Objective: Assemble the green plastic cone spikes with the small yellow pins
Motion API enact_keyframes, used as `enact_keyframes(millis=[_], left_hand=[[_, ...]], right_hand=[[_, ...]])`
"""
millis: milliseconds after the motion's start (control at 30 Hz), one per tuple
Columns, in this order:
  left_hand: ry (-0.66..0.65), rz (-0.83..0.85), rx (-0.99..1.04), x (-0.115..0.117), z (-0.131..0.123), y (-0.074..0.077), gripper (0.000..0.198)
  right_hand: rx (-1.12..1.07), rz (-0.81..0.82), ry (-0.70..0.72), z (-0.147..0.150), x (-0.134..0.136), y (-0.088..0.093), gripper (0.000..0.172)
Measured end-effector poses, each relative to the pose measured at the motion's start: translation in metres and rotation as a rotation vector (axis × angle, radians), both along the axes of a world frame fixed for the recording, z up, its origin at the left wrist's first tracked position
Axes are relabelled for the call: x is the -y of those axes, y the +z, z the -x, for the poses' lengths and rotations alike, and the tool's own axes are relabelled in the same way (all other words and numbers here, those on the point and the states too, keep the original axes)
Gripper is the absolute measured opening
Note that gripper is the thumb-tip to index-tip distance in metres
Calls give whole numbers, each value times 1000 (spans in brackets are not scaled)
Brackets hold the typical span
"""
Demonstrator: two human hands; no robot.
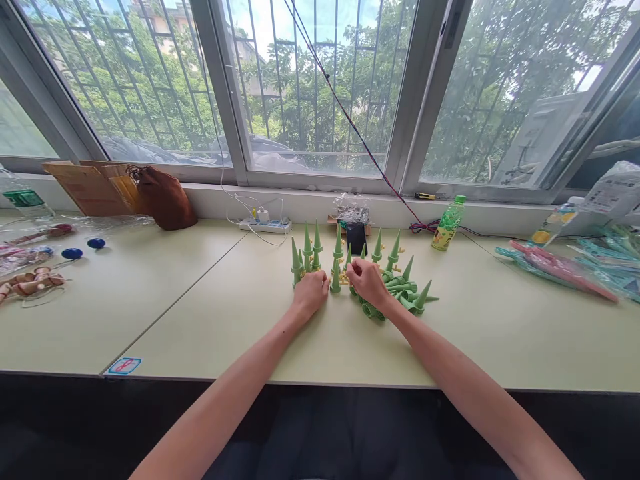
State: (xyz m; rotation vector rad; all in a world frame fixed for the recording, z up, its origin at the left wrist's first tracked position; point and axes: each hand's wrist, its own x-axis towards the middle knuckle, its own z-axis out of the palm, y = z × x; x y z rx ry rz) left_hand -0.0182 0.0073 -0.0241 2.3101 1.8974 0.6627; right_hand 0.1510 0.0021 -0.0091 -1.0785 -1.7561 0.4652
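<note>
Green plastic cones with yellow connector pieces stand upright in a cluster on the table. My left hand is closed beside the cones at the cluster's left side, its fingertips close to a yellow piece; what it grips is hidden. Just to its right, my right hand is raised with the fingers curled in a pinch, and anything between them is too small or covered to name. Under and beside the right wrist lies a pile of loose green cones, some on their sides with open ends showing.
Behind the cones a black phone leans against a small box. A green-capped bottle, a power strip and a brown pouch stand along the back. Packaged items lie right; blue oval objects lie left.
</note>
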Motion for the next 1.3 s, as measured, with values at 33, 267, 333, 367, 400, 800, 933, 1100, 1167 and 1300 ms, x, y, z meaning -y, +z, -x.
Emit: enact_keyframes(millis=[33, 267, 333, 367, 400, 800, 933, 1100, 1167, 1300], left_hand=[[2, 3, -1, 0, 0, 0, 21], [10, -4, -12, 3, -2, 5, 24], [15, -16, 11, 5, -2, 7, 25], [18, -25, 28, 6, -2, 8, 25], [21, -34, 47, 6, -2, 9, 25], [-72, -264, 384, 10, -2, 8, 29], [-87, -338, 452, 10, -3, 7, 29], [-93, -369, 475, 14, -6, 9, 31], [-99, -359, 477, 16, -7, 9, 33], [-123, -359, 479, 18, -7, 9, 36]], right_hand=[[-10, 6, 7, 0, 1, 0, 24], [-57, 54, 53, 1, 5, 3, 22], [-55, 59, 60, 1, 5, 4, 23], [-53, 58, 61, 1, 5, 4, 23], [-50, 56, 60, 1, 6, 4, 23], [-18, 15, 44, 1, 5, 4, 30], [-8, -16, 54, 0, 4, 3, 28], [74, -103, -23, -1, 3, 3, 33], [111, -128, -43, -2, 3, 3, 35], [154, -162, -47, -1, 3, 4, 39]])
